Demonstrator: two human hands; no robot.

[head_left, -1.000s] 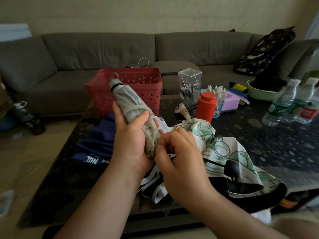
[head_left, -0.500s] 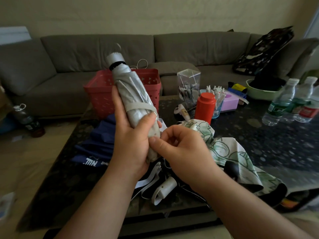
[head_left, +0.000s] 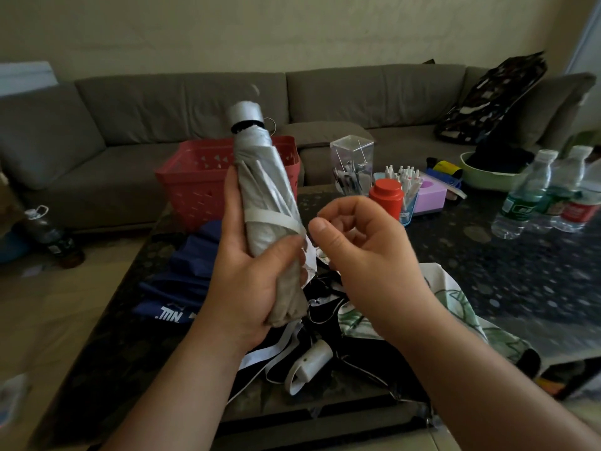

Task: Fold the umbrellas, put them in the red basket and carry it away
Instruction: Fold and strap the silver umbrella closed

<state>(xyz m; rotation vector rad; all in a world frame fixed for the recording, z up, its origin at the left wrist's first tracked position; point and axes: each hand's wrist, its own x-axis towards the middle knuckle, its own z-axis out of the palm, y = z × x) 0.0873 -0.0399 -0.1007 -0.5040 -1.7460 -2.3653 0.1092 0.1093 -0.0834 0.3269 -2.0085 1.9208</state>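
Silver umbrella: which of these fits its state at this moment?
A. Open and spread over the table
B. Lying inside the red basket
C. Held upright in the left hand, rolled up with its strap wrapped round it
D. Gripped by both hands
C: the left hand grips the rolled silver umbrella with its strap round it, in front of the red basket; the right hand is off it.

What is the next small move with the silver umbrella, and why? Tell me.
Probably lower the silver umbrella into the red basket: its strap is wrapped round it, the left hand grips it upright, and the right hand holds nothing.
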